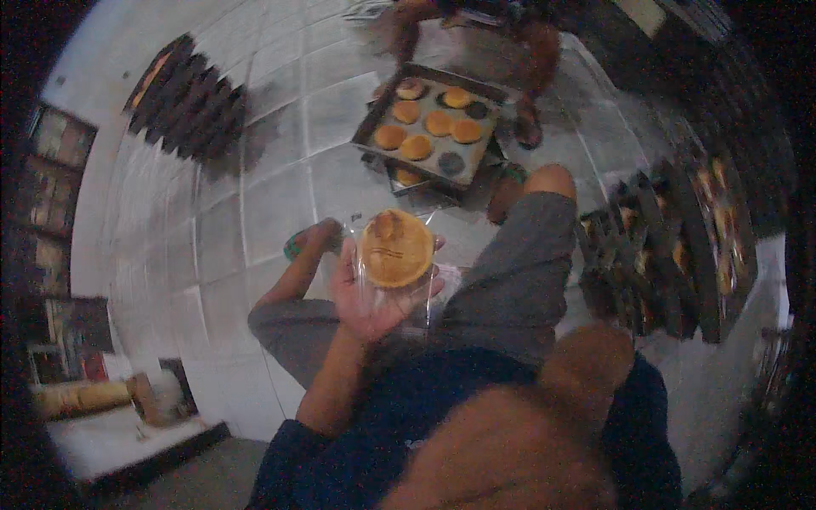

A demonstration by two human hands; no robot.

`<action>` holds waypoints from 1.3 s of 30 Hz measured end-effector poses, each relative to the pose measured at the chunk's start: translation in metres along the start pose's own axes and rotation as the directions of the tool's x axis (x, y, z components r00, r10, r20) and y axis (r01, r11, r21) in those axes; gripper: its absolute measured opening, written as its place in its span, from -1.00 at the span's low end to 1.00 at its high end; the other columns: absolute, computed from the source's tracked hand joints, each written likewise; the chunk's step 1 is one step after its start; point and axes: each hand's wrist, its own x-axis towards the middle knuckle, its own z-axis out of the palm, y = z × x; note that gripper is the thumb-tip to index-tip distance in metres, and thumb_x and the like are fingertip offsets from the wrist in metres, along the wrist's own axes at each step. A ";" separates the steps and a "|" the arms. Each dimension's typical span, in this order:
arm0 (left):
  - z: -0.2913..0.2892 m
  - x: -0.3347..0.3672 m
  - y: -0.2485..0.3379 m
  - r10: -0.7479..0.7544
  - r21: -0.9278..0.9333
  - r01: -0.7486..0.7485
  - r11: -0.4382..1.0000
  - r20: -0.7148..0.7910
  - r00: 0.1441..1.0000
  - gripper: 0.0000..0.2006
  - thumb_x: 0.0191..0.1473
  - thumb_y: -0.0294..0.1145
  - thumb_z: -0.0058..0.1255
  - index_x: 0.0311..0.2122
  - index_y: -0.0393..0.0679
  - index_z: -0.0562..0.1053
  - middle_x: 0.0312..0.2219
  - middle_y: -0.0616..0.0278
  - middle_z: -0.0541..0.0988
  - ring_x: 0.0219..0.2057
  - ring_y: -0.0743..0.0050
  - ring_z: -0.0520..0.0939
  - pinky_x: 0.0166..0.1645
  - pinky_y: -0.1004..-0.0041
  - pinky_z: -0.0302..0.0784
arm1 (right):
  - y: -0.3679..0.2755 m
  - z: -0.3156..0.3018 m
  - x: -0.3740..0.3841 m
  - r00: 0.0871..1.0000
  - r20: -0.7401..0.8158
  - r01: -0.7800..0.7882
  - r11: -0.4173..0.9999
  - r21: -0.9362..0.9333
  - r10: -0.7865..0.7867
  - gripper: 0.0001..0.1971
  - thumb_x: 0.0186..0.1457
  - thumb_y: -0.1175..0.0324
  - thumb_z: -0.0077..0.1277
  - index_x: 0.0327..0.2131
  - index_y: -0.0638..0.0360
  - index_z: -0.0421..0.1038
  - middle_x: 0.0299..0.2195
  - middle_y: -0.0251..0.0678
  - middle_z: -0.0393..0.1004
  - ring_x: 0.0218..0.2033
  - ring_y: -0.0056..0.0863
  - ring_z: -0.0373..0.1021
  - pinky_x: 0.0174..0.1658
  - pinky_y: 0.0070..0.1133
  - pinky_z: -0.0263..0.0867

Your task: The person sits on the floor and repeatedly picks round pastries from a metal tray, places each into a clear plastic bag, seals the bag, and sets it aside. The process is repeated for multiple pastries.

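Observation:
On my left hand (371, 304), palm up with the fingers curled round its edges, rests a round golden-brown bun (397, 248). Loose clear plastic (361, 285) spreads about the bun; whether the bun is fully inside it I cannot tell. My right hand (510, 450) is raised very close to the camera, large and blurred, and its fingers cannot be made out. Beyond my knees, a dark-rimmed baking tray (371, 127) holds several similar round buns (415, 148), some spots showing bare dark circles. It is stacked on another tray (393, 180) with buns.
Rows of dark stacked trays stand at the far left (183, 102) and at the right (654, 246). Another person's limbs (535, 64) show behind the tray. A low white surface (127, 438) with a roll (81, 398) stands at the lower left.

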 end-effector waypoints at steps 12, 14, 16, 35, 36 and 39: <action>0.025 0.006 -0.013 0.156 0.034 -0.155 0.987 -0.027 0.987 -0.01 0.15 0.56 -0.26 0.39 -0.11 0.17 0.31 -0.30 0.26 0.20 -0.18 0.49 0.30 -0.18 0.38 | 0.049 0.070 -0.012 0.937 -0.310 -0.265 0.907 -0.327 0.162 -0.77 0.10 0.33 0.27 -0.21 0.22 0.56 -0.35 -0.15 0.60 -0.29 -0.14 0.57 -0.22 -0.38 0.48; 0.010 0.018 -0.004 0.125 0.066 -0.134 0.989 0.134 0.983 -0.08 0.20 0.50 -0.26 0.36 -0.13 0.21 0.25 -0.26 0.35 0.19 -0.16 0.50 0.24 -0.12 0.47 | 0.037 0.063 -0.009 0.939 -0.299 -0.275 0.888 -0.368 0.167 -0.80 0.10 0.32 0.27 -0.26 0.22 0.54 -0.40 -0.16 0.57 -0.31 -0.15 0.56 -0.27 -0.35 0.47; 0.002 0.031 -0.008 0.173 0.042 -0.176 0.984 0.072 0.982 -0.14 0.24 0.45 -0.27 0.33 -0.14 0.24 0.19 -0.21 0.42 0.18 -0.12 0.52 0.18 -0.05 0.55 | 0.055 0.057 -0.012 0.947 -0.161 -0.319 0.879 -0.354 0.279 -0.74 0.06 0.36 0.23 -0.19 0.27 0.51 -0.33 -0.11 0.58 -0.28 -0.13 0.57 -0.23 -0.33 0.49; -0.039 0.079 -0.070 0.147 0.871 0.278 0.405 -0.362 0.920 -0.51 0.24 -0.08 0.21 0.07 -0.30 0.53 -0.13 0.16 0.64 -0.11 0.44 0.62 0.01 0.40 0.56 | 0.104 -0.004 -0.203 0.224 -0.568 -0.643 0.558 0.524 0.792 -0.68 0.16 0.18 0.28 -0.19 0.29 0.63 -0.33 -0.36 0.62 -0.34 -0.65 0.49 -0.22 -0.57 0.42; -0.038 0.080 -0.073 0.243 0.908 0.235 0.346 -0.329 0.913 -0.55 0.25 -0.08 0.20 -0.01 -0.32 0.57 -0.23 0.21 0.67 -0.18 0.44 0.65 -0.05 0.42 0.58 | 0.107 0.005 -0.204 0.124 -0.658 -0.486 0.624 0.612 0.742 -0.72 0.19 0.23 0.27 -0.22 0.30 0.63 -0.35 -0.41 0.60 -0.38 -0.71 0.44 -0.27 -0.61 0.39; -0.029 0.111 -0.063 0.175 0.894 0.271 0.357 -0.348 0.921 -0.63 0.25 -0.15 0.21 -0.07 -0.28 0.58 -0.21 0.21 0.66 -0.19 0.45 0.65 -0.04 0.43 0.56 | 0.126 -0.020 -0.203 0.232 -0.609 -0.608 0.602 0.518 0.758 -0.73 0.18 0.25 0.27 -0.22 0.31 0.62 -0.36 -0.43 0.59 -0.39 -0.74 0.41 -0.34 -0.66 0.31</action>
